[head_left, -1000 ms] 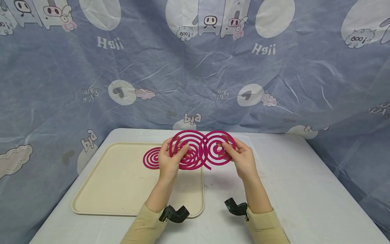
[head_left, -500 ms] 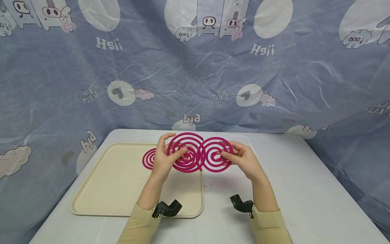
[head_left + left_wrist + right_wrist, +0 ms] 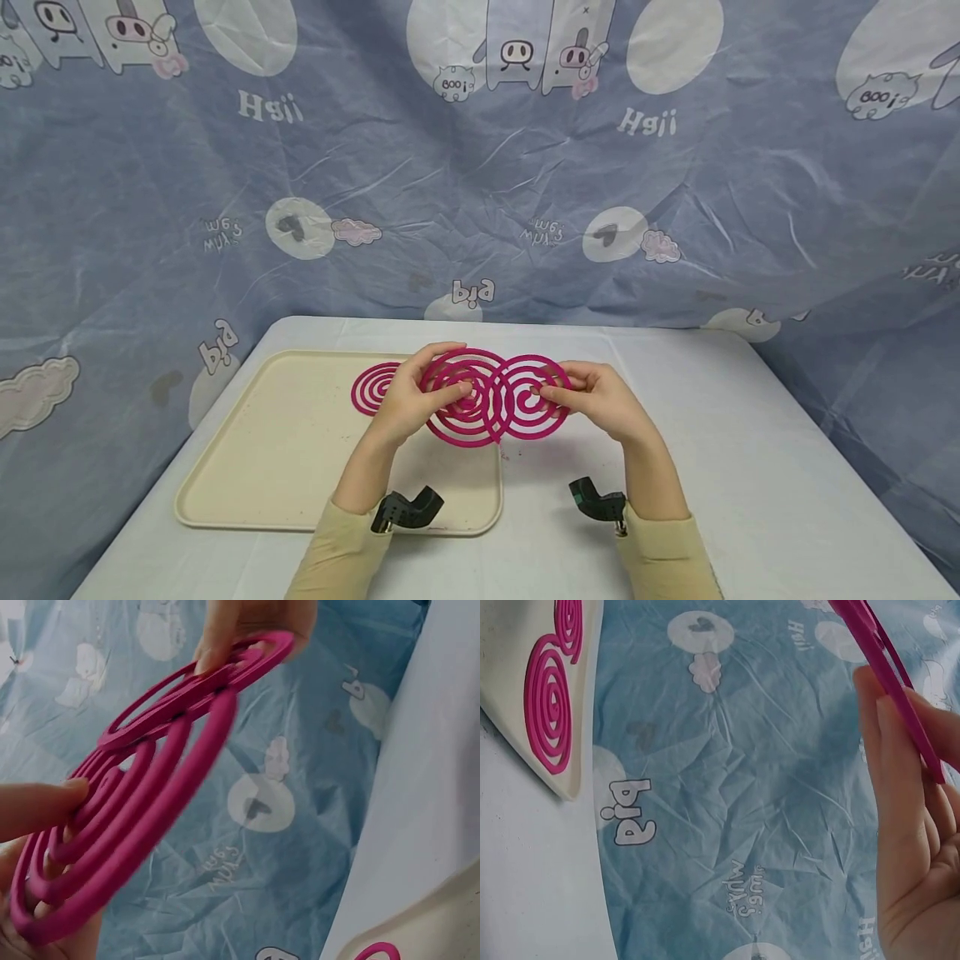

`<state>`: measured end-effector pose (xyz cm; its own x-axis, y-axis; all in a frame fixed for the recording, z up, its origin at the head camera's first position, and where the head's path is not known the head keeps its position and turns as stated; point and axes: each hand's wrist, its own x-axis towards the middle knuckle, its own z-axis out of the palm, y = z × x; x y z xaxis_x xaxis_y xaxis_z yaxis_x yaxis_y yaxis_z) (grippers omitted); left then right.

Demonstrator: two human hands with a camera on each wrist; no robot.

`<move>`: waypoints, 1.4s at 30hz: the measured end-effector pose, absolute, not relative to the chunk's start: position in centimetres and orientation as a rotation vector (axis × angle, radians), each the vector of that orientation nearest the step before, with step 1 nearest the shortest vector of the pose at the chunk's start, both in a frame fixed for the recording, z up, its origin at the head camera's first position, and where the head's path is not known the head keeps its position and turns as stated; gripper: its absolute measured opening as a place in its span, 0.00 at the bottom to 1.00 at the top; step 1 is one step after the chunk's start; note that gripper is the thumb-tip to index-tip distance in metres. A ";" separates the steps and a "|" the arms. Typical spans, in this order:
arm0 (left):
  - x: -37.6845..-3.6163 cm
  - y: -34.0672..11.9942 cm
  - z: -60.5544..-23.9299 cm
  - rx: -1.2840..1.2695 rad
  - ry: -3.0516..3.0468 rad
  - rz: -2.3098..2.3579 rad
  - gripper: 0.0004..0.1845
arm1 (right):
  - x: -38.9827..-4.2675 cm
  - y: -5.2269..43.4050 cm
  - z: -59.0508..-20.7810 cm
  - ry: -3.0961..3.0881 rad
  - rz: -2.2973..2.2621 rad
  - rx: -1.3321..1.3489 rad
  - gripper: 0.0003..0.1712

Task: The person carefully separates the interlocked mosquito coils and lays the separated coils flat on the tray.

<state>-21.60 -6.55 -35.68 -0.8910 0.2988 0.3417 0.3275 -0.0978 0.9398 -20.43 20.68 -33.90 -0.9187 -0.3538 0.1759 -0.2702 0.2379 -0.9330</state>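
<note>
Two magenta mosquito coils are held overlapping side by side above the right part of a cream tray (image 3: 262, 467). My left hand (image 3: 405, 404) grips the left mosquito coil (image 3: 465, 442), thumb across its spiral near the centre and fingers behind. My right hand (image 3: 611, 404) pinches the right mosquito coil (image 3: 534, 434), thumb in front at its outer side. In the left wrist view the held coils (image 3: 217, 735) appear tilted and crossing where they meet. The right wrist view shows the right coil (image 3: 900, 694) nearly edge-on between thumb and fingers.
More magenta coils (image 3: 365, 392) lie at the back of the tray, partly hidden behind my left hand. The right wrist view shows these tray coils (image 3: 531, 712) joined. A white-covered table (image 3: 750, 467) bears the tray; a blue printed cloth (image 3: 480, 167) hangs behind.
Both hands have lowered the held coils toward the table. My right hand has dropped from the coil's upper side, and the overlapping coils have shifted slightly against each other.
</note>
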 end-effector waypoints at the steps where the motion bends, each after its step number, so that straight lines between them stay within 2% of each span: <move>1: -21.6 -6.5 -35.7 -0.687 -2.070 -2.201 0.27 | -20.5 20.6 -33.9 2.412 -1.835 -0.607 0.17; 7: -21.5 -5.9 -35.6 -0.467 -1.931 -2.241 0.25 | -20.6 19.9 -34.0 2.358 -2.074 -0.567 0.16; 14: -21.5 -5.6 -35.5 -0.354 -1.880 -2.276 0.23 | -20.5 19.5 -34.0 2.282 -2.213 -0.546 0.16; 22: -21.4 -5.1 -35.5 -0.296 -1.795 -2.319 0.25 | -20.4 19.4 -33.9 2.223 -2.216 -0.605 0.29; 29: -21.5 -5.0 -35.6 -0.303 -1.790 -2.313 0.27 | -20.4 20.2 -33.7 2.420 -2.107 -0.516 0.20; 42: -21.6 -5.9 -35.4 -0.337 -1.827 -2.357 0.20 | -20.4 19.7 -33.4 2.360 -2.441 -0.230 0.22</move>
